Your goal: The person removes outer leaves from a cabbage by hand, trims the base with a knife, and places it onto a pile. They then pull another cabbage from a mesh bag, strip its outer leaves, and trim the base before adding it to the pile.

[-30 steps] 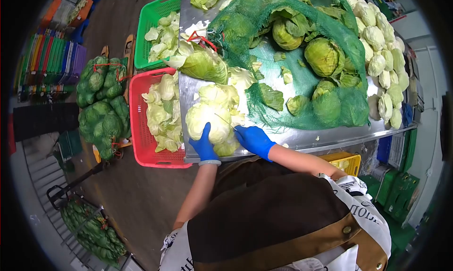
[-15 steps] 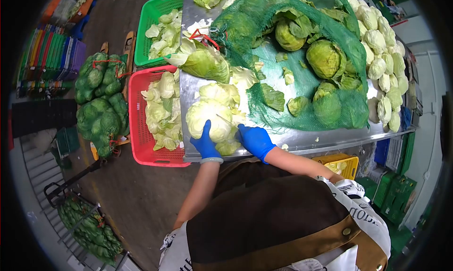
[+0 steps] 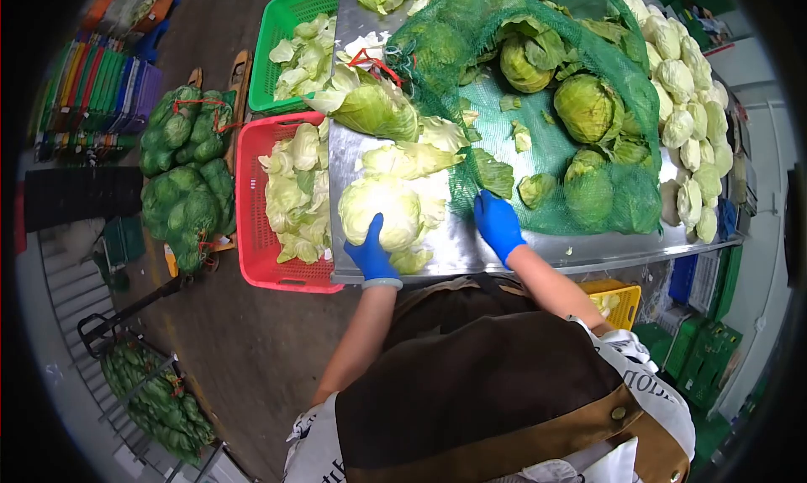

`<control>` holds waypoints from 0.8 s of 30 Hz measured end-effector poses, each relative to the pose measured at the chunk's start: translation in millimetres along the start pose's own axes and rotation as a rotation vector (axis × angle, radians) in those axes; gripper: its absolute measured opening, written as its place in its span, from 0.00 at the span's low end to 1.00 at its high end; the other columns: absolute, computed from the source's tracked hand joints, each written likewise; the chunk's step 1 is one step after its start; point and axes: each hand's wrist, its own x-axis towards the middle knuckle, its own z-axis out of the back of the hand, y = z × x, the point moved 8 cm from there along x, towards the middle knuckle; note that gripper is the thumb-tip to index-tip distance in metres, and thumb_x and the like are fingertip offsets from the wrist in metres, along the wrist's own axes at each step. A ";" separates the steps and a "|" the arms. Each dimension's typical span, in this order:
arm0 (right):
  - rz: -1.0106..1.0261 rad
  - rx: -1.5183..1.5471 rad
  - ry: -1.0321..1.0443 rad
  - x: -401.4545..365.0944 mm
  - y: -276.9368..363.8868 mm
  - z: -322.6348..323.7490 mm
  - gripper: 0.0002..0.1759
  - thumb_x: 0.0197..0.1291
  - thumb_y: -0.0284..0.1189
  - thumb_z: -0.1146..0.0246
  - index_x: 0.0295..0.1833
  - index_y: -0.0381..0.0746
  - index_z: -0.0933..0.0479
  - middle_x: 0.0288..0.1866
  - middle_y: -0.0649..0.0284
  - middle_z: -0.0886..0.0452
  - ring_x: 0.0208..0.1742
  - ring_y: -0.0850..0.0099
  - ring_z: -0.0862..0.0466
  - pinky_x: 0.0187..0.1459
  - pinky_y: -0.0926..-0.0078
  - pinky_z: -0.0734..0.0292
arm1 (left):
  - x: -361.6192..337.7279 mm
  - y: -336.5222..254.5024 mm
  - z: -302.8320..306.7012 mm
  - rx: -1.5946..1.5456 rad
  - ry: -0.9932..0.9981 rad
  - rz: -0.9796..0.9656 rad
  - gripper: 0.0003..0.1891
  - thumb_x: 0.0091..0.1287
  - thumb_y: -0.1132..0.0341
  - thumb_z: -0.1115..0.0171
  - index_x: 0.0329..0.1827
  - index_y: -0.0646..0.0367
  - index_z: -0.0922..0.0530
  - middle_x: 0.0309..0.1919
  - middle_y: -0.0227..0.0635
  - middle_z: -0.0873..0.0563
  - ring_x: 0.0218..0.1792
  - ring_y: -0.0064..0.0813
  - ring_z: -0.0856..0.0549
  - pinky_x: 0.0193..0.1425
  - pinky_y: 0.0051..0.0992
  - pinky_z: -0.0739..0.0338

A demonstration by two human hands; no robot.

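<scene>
A trimmed pale cabbage (image 3: 382, 207) rests at the left front corner of the steel table (image 3: 538, 260). My left hand (image 3: 368, 254), in a blue glove, grips its near side with the thumb on top; the other fingers are partly hidden. My right hand (image 3: 499, 229), also gloved in blue, is curled over the table by the edge of the green net bag (image 3: 538, 210); whatever it may hold is hidden. Loose leaves (image 3: 412, 159) lie around the cabbage. A leafy untrimmed cabbage (image 3: 374, 111) lies behind them, and more whole cabbages (image 3: 588, 109) sit in the net.
Left of the table stand a red basket (image 3: 252, 205) and a green basket (image 3: 267, 46) with leaves in them. Trimmed cabbages (image 3: 677, 79) are piled at the right. Netted cabbages (image 3: 187, 197) sit on a pallet on the floor. A yellow crate (image 3: 624, 306) is below the table edge.
My right hand has moved right and slightly away from me, off the cabbage's side toward the net bag. My left hand has stayed on the cabbage. The view has shifted slightly.
</scene>
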 end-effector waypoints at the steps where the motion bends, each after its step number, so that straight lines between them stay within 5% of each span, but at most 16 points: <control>1: 0.035 -0.013 0.077 -2.2 -0.8 -4.4 0.12 0.65 0.33 0.48 0.41 0.36 0.24 0.27 0.46 0.20 0.26 0.49 0.19 0.30 0.52 0.24 | -0.9 0.5 1.3 -0.009 0.012 0.004 0.31 0.51 0.76 0.27 0.58 0.67 0.30 0.51 0.41 0.21 0.47 0.34 0.19 0.48 0.34 0.20; 5: 0.326 0.115 0.059 -15.1 53.8 -13.5 0.19 0.62 0.38 0.43 0.55 0.42 0.24 0.42 0.54 0.18 0.34 0.55 0.17 0.37 0.58 0.21 | -1.0 0.4 -6.0 0.030 0.048 -0.027 0.31 0.51 0.76 0.27 0.59 0.67 0.31 0.52 0.41 0.21 0.48 0.33 0.20 0.50 0.31 0.21; 6: 0.270 0.144 0.049 -9.7 78.0 -6.2 0.20 0.61 0.39 0.41 0.56 0.42 0.25 0.44 0.56 0.18 0.40 0.56 0.17 0.39 0.60 0.21 | -0.9 -0.4 -6.9 0.041 0.083 -0.038 0.32 0.51 0.75 0.27 0.60 0.67 0.32 0.52 0.41 0.22 0.49 0.33 0.20 0.51 0.30 0.22; 11: 0.312 0.009 0.009 33.4 103.6 1.7 0.17 0.54 0.37 0.39 0.47 0.39 0.24 0.38 0.57 0.20 0.40 0.57 0.19 0.35 0.59 0.22 | -34.6 -34.7 -12.8 0.227 0.067 -0.147 0.39 0.51 0.75 0.27 0.64 0.66 0.39 0.56 0.42 0.27 0.56 0.33 0.25 0.58 0.31 0.26; 12: 0.258 0.044 -0.023 41.8 93.5 7.0 0.12 0.54 0.36 0.39 0.40 0.41 0.23 0.35 0.55 0.19 0.38 0.57 0.18 0.35 0.59 0.22 | -33.8 -34.7 -8.5 0.229 0.103 -0.187 0.37 0.53 0.74 0.30 0.67 0.58 0.36 0.58 0.39 0.25 0.58 0.35 0.24 0.57 0.36 0.24; 14: 0.098 0.238 -0.138 50.9 58.6 12.9 0.10 0.53 0.36 0.39 0.37 0.41 0.22 0.34 0.51 0.18 0.38 0.54 0.18 0.36 0.57 0.22 | -41.5 -47.5 -14.9 0.123 0.242 -0.150 0.35 0.56 0.69 0.33 0.67 0.59 0.36 0.60 0.39 0.26 0.60 0.38 0.25 0.62 0.40 0.28; 17: -0.007 0.154 0.213 59.1 13.9 -23.8 0.14 0.51 0.37 0.38 0.40 0.41 0.21 0.38 0.50 0.18 0.41 0.50 0.19 0.42 0.56 0.24 | -20.5 -23.0 8.3 -0.252 0.463 0.284 0.35 0.57 0.64 0.36 0.68 0.60 0.37 0.63 0.41 0.27 0.62 0.41 0.27 0.67 0.44 0.33; 20: -0.022 0.399 0.208 52.2 16.1 -4.4 0.16 0.52 0.41 0.37 0.40 0.40 0.22 0.39 0.49 0.18 0.40 0.50 0.18 0.43 0.57 0.24 | -18.4 -41.9 6.1 -0.287 0.609 0.290 0.39 0.53 0.66 0.37 0.70 0.61 0.41 0.63 0.40 0.28 0.62 0.41 0.28 0.69 0.40 0.35; 21: 0.005 0.466 0.029 55.1 25.2 22.7 0.22 0.51 0.45 0.33 0.46 0.41 0.22 0.39 0.52 0.17 0.40 0.52 0.18 0.42 0.58 0.24 | -20.8 -56.5 2.7 -0.180 0.616 0.151 0.40 0.52 0.64 0.36 0.70 0.60 0.39 0.64 0.41 0.28 0.64 0.42 0.28 0.71 0.40 0.37; 23: 0.098 0.742 0.027 50.0 76.3 83.4 0.29 0.50 0.43 0.29 0.56 0.41 0.24 0.45 0.59 0.17 0.40 0.63 0.17 0.43 0.68 0.24 | -24.6 -78.4 -11.8 -0.049 0.633 0.012 0.40 0.50 0.67 0.36 0.70 0.61 0.39 0.63 0.41 0.28 0.64 0.41 0.28 0.71 0.39 0.36; 24: 0.183 0.635 0.131 45.4 101.5 93.1 0.29 0.49 0.42 0.28 0.57 0.43 0.24 0.48 0.63 0.18 0.42 0.67 0.18 0.44 0.72 0.24 | -26.7 -87.6 -17.6 0.021 0.649 -0.054 0.41 0.49 0.68 0.36 0.70 0.61 0.39 0.63 0.40 0.27 0.63 0.41 0.27 0.70 0.39 0.35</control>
